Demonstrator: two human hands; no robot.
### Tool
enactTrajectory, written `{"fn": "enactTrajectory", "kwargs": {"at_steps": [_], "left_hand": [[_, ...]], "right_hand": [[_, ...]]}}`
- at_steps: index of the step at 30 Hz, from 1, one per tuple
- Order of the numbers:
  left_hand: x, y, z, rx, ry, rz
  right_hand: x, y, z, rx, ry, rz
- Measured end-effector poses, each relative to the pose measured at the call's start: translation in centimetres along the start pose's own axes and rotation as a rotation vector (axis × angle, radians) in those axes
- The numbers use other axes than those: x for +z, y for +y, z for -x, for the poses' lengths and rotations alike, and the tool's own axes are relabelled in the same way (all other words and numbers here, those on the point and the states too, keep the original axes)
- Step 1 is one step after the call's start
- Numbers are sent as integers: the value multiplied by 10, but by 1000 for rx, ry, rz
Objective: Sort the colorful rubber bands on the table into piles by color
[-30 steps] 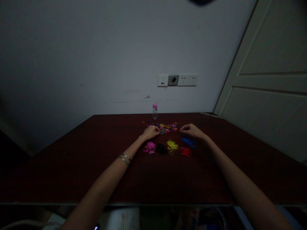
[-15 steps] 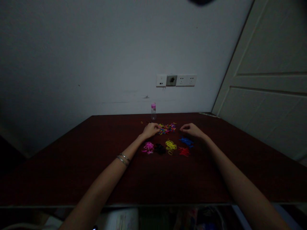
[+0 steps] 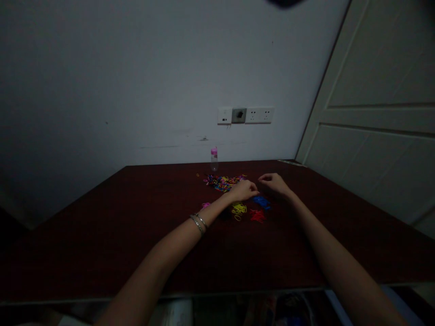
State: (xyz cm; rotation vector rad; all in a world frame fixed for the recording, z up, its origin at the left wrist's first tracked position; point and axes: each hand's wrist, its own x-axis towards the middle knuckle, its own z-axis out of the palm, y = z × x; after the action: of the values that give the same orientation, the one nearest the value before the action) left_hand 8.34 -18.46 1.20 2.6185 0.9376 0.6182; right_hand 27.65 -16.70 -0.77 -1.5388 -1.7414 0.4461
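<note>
My left hand [image 3: 245, 190] reaches across the middle of the table, fingertips pinched together just above the pile of blue rubber bands [image 3: 261, 202]. Whatever the pinch may hold is too small to make out. To its right, my right hand [image 3: 274, 184] hovers behind the blue pile with thumb and fingers closed together; any content is hidden. A mixed heap of coloured rubber bands [image 3: 222, 183] lies behind my left hand. Yellow rubber bands [image 3: 239, 209] and red rubber bands [image 3: 258, 215] form separate piles nearer me. My left forearm mostly covers the pink rubber bands [image 3: 205, 205].
A clear bottle with a pink top [image 3: 214, 159] stands at the back by the wall. One loose band [image 3: 197, 175] lies left of the heap. Wall sockets [image 3: 258, 115] are above the dark red table [image 3: 102, 235], and a pale door [image 3: 380, 113] stands at right.
My left hand has moved right, from the mixed heap's left side to above the blue pile. The forearm now hides the black pile and most of the pink one. My right hand has barely moved.
</note>
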Motion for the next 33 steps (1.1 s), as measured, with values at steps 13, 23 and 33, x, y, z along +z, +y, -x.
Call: {"fn": "enactTrajectory", "kwargs": {"at_steps": [13,23,33], "left_hand": [[-34,-90,29,-319,371,103],[-59,-169,81,-629,642,272],[-54,-172,81,-567,638,370]], "right_hand": [[13,2,-1,2,-67,35],[27,-10,5,-134,-179,219],[39,-41,19,-168,-140,495]]}}
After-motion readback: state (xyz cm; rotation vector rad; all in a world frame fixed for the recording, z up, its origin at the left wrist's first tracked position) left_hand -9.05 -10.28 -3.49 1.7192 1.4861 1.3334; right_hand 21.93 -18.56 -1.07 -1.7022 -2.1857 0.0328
